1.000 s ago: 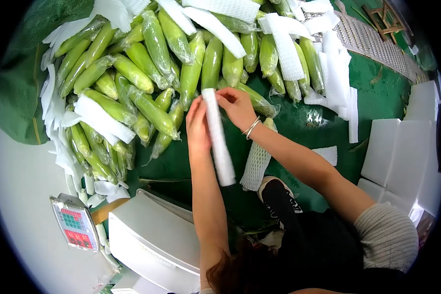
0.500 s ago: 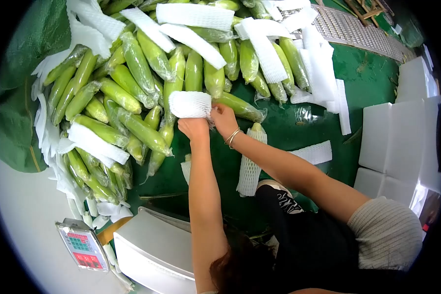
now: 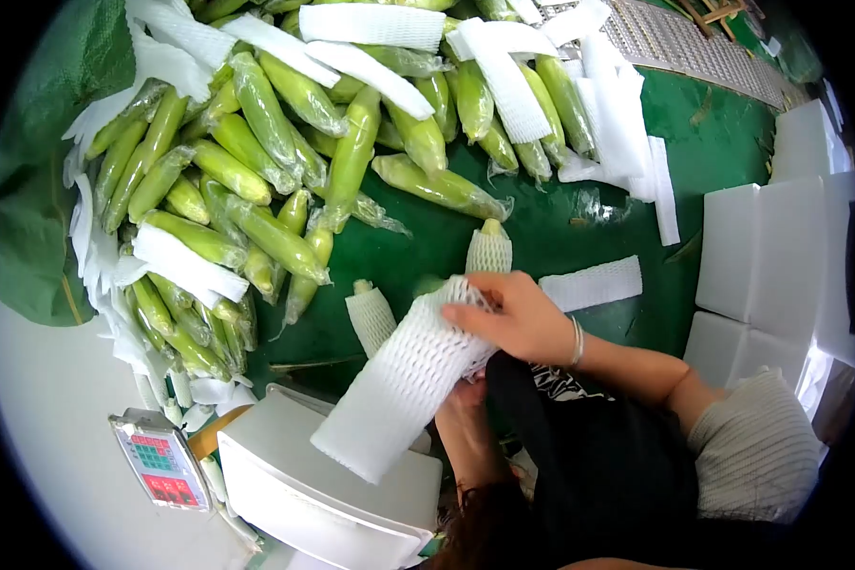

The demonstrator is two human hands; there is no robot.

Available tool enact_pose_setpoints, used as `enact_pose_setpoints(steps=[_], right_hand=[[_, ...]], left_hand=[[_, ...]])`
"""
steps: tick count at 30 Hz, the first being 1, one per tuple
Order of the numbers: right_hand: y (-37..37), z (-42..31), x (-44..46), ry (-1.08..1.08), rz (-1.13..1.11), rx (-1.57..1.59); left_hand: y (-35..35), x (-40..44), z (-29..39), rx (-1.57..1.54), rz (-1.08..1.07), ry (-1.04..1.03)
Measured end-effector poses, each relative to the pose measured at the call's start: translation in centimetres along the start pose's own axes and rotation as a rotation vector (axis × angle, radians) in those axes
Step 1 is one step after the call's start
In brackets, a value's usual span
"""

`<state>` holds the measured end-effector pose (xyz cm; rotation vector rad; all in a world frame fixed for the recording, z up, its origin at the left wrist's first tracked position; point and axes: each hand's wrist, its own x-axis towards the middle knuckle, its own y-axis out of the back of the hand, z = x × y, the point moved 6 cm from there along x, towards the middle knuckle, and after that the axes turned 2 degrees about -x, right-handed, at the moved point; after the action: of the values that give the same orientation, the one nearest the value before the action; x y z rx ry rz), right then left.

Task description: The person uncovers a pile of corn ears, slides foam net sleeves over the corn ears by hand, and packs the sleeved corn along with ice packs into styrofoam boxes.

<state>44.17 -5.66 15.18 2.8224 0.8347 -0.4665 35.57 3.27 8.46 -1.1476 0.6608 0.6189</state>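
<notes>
A white foam net sleeve (image 3: pixel 399 389) slants across the middle, its flat lower end hanging free. My right hand (image 3: pixel 518 313) grips its upper end, thumb on top. Just below, my left hand (image 3: pixel 465 391) is mostly hidden behind the sleeve and dark clothing, so its fingers do not show clearly. Whether something sits inside the sleeve's upper end, I cannot tell. Behind it are two sleeved pieces, one (image 3: pixel 490 251) above my right hand and another (image 3: pixel 370 317) to the left. Plastic-wrapped green corn cobs (image 3: pixel 351 157) lie piled beyond.
A flat foam sleeve (image 3: pixel 594 285) lies at the right on the green floor. White foam boxes (image 3: pixel 760 247) stand at the right edge. A white container (image 3: pixel 323 475) and a scale (image 3: pixel 161 461) are at lower left. A metal grating (image 3: pixel 698 43) is at upper right.
Both hands have drawn back from the corn pile toward the body. The foam sleeve, upright at first and then bunched over my left hand, now extends toward the lower left.
</notes>
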Motion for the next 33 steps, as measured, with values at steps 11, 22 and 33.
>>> enact_pose_setpoints(steps=[11, 22, 33], right_hand=[[-3.9, -2.2, 0.6, 0.132, -0.059, -0.075], [-8.8, -0.7, 7.4, 0.173, -0.053, 0.221], [-8.0, 0.2, 6.3, -0.049, -0.153, 0.111]], left_hand=[[4.8, -0.7, 1.0, 0.014, 0.203, -0.070], [2.9, 1.8, 8.3, -0.031, 0.125, -0.405], [3.2, -1.8, 6.6, -0.043, 0.293, -0.255]])
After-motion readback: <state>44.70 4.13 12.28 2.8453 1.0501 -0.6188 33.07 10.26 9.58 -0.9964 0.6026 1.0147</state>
